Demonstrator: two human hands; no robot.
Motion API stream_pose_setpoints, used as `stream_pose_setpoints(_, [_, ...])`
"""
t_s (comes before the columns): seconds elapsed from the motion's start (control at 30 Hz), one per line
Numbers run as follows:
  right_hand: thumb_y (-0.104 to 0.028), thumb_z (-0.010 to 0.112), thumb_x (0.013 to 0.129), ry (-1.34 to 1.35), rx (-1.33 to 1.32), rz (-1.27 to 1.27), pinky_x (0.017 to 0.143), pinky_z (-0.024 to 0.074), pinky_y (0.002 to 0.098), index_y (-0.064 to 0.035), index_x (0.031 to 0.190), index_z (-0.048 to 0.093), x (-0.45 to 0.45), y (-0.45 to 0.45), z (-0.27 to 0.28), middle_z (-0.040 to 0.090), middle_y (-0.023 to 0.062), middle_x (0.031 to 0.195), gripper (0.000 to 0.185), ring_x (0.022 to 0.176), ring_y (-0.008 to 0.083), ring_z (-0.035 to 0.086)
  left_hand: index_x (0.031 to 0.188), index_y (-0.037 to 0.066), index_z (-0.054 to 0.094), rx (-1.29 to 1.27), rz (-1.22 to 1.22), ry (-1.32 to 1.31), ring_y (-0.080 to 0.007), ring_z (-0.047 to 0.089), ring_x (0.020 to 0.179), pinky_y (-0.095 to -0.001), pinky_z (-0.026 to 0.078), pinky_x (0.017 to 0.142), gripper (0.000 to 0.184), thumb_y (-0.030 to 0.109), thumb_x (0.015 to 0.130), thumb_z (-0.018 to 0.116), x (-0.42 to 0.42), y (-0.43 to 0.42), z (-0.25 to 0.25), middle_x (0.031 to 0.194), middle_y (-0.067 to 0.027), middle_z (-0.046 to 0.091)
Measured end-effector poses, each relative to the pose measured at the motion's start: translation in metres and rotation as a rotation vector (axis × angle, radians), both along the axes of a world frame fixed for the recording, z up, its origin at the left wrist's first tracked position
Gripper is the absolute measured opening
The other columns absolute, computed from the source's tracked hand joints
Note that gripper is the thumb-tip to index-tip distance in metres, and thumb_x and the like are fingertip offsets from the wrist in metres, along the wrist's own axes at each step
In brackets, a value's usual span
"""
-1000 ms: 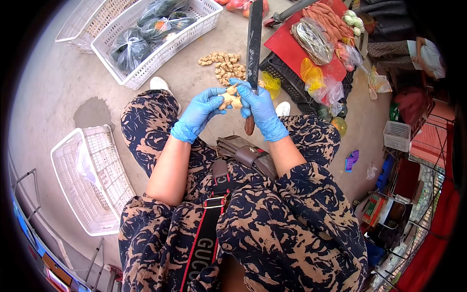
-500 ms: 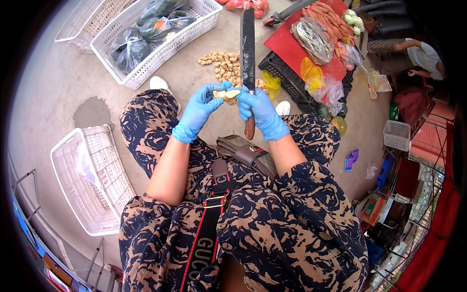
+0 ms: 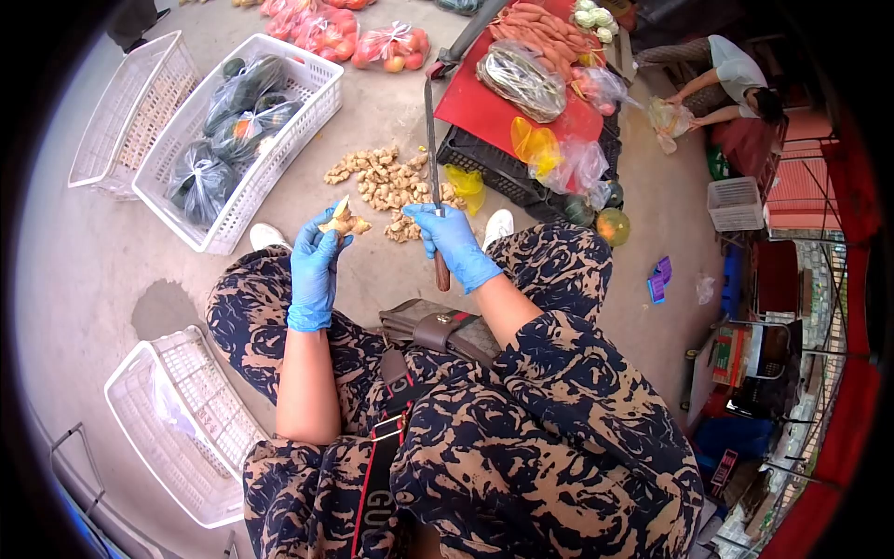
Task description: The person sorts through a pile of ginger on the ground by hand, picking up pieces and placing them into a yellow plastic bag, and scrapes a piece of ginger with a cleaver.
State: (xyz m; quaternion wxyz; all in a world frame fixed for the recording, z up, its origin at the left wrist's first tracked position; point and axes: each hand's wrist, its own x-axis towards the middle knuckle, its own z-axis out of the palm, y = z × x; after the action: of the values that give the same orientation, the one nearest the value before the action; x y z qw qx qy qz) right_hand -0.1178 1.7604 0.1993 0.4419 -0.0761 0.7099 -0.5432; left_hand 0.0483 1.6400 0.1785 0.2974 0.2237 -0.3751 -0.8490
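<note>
My left hand (image 3: 315, 270), in a blue glove, grips a knobbly piece of ginger (image 3: 345, 222) between thumb and fingers. To the right, my gloved right hand (image 3: 453, 240) is closed on the brown handle of a long knife (image 3: 432, 140). The blade points up and away, seen nearly edge-on. The knife and the held ginger are apart. Just beyond both hands, a ginger pile (image 3: 386, 180) lies on the concrete floor. A yellow plastic bag (image 3: 465, 189) sits at the pile's right side.
A white crate (image 3: 233, 219) of bagged dark vegetables stands ahead left, another white crate (image 3: 172, 438) near left. A black crate (image 3: 494, 168) under a red board (image 3: 466, 96) with carrots stands ahead right. A person (image 3: 740, 79) holds a bag at the right.
My hands have moved apart; the ginger stays in my left hand and the knife in my right. The view has shifted, showing more bags ahead. The person at the right now reaches to a bag.
</note>
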Motion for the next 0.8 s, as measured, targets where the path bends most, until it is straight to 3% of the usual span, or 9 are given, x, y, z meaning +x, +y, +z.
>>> stream_pose_setpoints(0.1, [-0.012, 0.051, 0.078, 0.006, -0.018, -0.036, 0.035, 0.0333, 0.0213, -0.0048, 0.107, 0.055, -0.002, 0.009, 0.0, 0.044, -0.0031, 0.055, 0.03, 0.039, 0.0062, 0.037, 0.113, -0.002, 0.043, 0.126, -0.004, 0.003, -0.015, 0.051, 0.099, -0.0267, 0.045, 0.085, 0.033, 0.013, 0.084, 0.051, -0.002, -0.001, -0.011, 0.112, -0.0109, 0.049])
stream_pose_setpoints(0.23, [-0.021, 0.058, 0.079, 0.001, -0.114, 0.094, 0.035, 0.0324, 0.0205, -0.0055, 0.108, 0.055, 0.012, 0.002, 0.009, 0.043, -0.0039, 0.055, 0.034, 0.04, 0.0045, 0.035, 0.115, -0.004, 0.04, 0.245, -0.081, 0.042, -0.0165, 0.051, 0.099, -0.0262, 0.044, 0.087, 0.035, 0.011, 0.085, 0.048, -0.007, 0.003, -0.013, 0.11, -0.0108, 0.049])
stream_pose_setpoints(0.27, [-0.026, 0.06, 0.078, -0.003, -0.164, 0.123, 0.035, 0.032, 0.0199, -0.0052, 0.106, 0.056, 0.016, -0.001, 0.003, 0.044, -0.0044, 0.055, 0.035, 0.04, 0.0037, 0.036, 0.116, -0.005, 0.039, 0.268, -0.112, 0.058, -0.0169, 0.051, 0.099, -0.0261, 0.043, 0.087, 0.035, 0.01, 0.085, 0.048, -0.009, 0.003, -0.013, 0.11, -0.0109, 0.049])
stream_pose_setpoints(0.5, [-0.023, 0.061, 0.076, 0.017, -0.115, 0.2, 0.039, 0.0322, 0.0189, -0.003, 0.095, 0.061, 0.031, -0.013, -0.005, 0.048, -0.0049, 0.057, 0.027, 0.044, 0.0032, 0.039, 0.115, 0.0, 0.044, 0.215, -0.15, -0.126, -0.014, 0.051, 0.096, -0.0236, 0.047, 0.08, 0.03, 0.008, 0.085, 0.046, -0.014, 0.011, -0.019, 0.108, -0.0095, 0.049])
stream_pose_setpoints(0.53, [-0.021, 0.061, 0.076, 0.066, -0.114, 0.21, 0.045, 0.0351, 0.0197, -0.0018, 0.092, 0.061, 0.029, -0.011, -0.005, 0.051, -0.0034, 0.06, 0.025, 0.051, 0.0034, 0.042, 0.113, 0.001, 0.046, 0.18, -0.138, -0.239, -0.0103, 0.053, 0.082, -0.0199, 0.048, 0.068, 0.03, 0.011, 0.085, 0.049, -0.017, 0.014, -0.015, 0.103, -0.0076, 0.053])
stream_pose_setpoints(0.67, [-0.02, 0.062, 0.075, 0.134, -0.1, 0.103, 0.049, 0.0371, 0.0209, -0.0009, 0.089, 0.061, 0.021, 0.002, -0.013, 0.054, -0.002, 0.064, 0.024, 0.056, 0.004, 0.044, 0.108, 0.001, 0.051, 0.019, -0.268, -0.456, -0.0058, 0.048, 0.055, -0.0161, 0.038, 0.049, 0.029, 0.015, 0.083, 0.053, -0.02, 0.015, -0.03, 0.088, -0.0041, 0.059])
stream_pose_setpoints(0.8, [-0.021, 0.062, 0.075, 0.162, -0.059, -0.039, 0.048, 0.0371, 0.0215, -0.0005, 0.088, 0.06, -0.015, 0.009, -0.042, 0.054, -0.0014, 0.063, 0.025, 0.054, 0.0047, 0.044, 0.106, 0.002, 0.052, -0.001, -0.314, -0.522, -0.0057, 0.049, 0.058, -0.0174, 0.04, 0.053, 0.026, 0.014, 0.083, 0.052, -0.03, 0.015, -0.014, 0.089, -0.0054, 0.061])
